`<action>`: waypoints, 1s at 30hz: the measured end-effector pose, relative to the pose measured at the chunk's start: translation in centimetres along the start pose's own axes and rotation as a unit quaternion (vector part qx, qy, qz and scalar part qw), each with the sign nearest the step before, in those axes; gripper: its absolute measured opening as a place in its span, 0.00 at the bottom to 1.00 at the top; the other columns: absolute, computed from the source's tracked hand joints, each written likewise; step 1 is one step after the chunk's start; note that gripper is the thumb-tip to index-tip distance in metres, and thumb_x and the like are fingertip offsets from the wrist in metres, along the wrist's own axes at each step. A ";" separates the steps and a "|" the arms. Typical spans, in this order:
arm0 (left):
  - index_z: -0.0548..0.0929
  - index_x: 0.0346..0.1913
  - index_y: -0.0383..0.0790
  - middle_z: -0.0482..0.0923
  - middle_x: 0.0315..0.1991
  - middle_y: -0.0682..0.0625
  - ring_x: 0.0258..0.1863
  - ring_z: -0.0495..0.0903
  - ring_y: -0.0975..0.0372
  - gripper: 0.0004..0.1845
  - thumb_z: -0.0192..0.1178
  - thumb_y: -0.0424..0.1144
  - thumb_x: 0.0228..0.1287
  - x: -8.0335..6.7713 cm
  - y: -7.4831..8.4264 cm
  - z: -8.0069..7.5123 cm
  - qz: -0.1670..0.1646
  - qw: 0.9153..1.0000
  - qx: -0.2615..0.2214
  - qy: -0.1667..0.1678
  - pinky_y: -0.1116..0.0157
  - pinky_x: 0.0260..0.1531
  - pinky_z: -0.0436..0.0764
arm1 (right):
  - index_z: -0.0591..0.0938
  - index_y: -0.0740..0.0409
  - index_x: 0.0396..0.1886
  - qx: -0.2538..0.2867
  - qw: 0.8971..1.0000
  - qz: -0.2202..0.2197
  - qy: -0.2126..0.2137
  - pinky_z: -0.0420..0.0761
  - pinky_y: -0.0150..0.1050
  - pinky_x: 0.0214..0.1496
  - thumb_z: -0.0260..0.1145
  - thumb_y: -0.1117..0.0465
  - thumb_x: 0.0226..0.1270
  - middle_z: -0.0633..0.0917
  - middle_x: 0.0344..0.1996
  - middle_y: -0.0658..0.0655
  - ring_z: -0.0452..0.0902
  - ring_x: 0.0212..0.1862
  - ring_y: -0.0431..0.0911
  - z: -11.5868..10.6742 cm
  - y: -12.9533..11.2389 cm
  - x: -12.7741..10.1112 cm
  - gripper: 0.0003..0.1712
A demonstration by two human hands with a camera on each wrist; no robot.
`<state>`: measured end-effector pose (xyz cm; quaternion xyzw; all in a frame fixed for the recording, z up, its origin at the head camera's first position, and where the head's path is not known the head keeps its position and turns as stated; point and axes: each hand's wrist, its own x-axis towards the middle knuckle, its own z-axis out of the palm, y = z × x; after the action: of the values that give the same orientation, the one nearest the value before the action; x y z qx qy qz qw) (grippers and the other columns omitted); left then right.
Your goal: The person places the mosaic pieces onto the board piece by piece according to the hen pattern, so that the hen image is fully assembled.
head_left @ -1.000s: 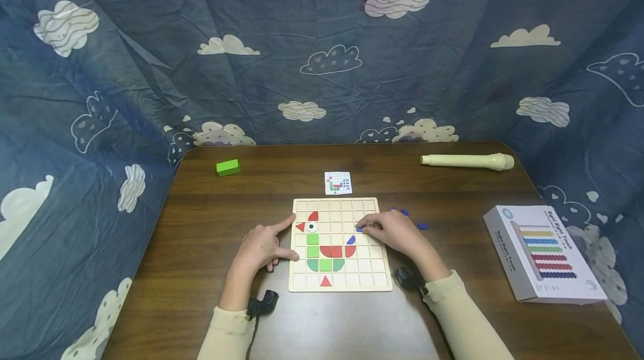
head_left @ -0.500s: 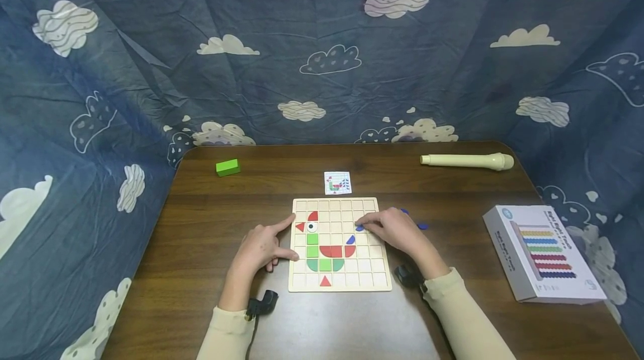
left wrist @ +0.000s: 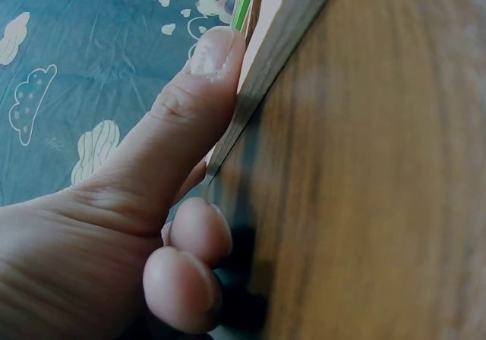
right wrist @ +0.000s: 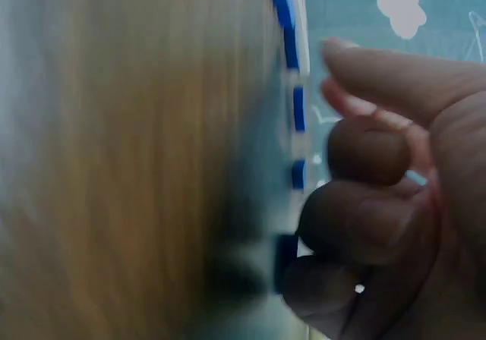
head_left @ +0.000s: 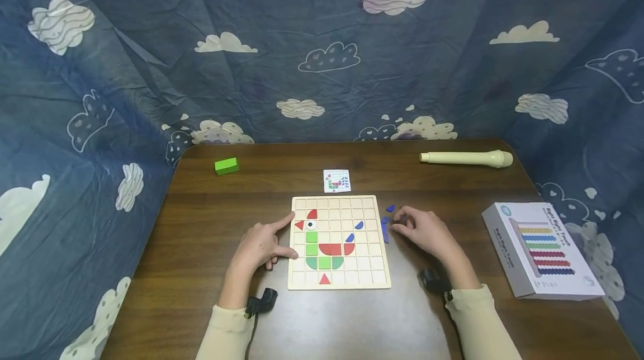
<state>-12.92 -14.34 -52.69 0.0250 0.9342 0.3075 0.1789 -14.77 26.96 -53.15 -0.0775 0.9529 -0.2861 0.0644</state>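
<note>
Right hand (head_left: 427, 231) on the brown wooden counter (head_left: 201, 226), fingers (head_left: 402, 219) loosely curled, empty, small blue wooden pieces (head_left: 385, 229) at nine o'clock, left hand (head_left: 259, 245) bracing pale gridded wooden board (head_left: 369, 276).

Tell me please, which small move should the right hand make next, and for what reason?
Probably pinch one of the loose blue pieces. The right hand hovers beside them on the table, apparently holding nothing, while the left hand steadies the puzzle board, where the blue part of the picture looks unfinished.
</note>
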 end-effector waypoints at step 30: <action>0.69 0.80 0.67 0.71 0.12 0.53 0.09 0.76 0.61 0.57 0.87 0.56 0.42 0.1 0.2 -0.1 -0.008 1.000 -0.005 -0.006 0.68 0.14 0.67 | 0.90 0.50 0.44 -0.055 0.989 -0.133 -0.031 0.62 0.31 0.24 0.74 0.57 0.70 0.72 0.17 0.42 0.64 0.21 0.35 0.9 -4.6 -0.2 0.06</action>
<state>-13.04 -14.23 -52.55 0.0184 0.9319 0.3102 0.1871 -13.93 22.68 -51.34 -0.2160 0.9458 -0.2370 0.0506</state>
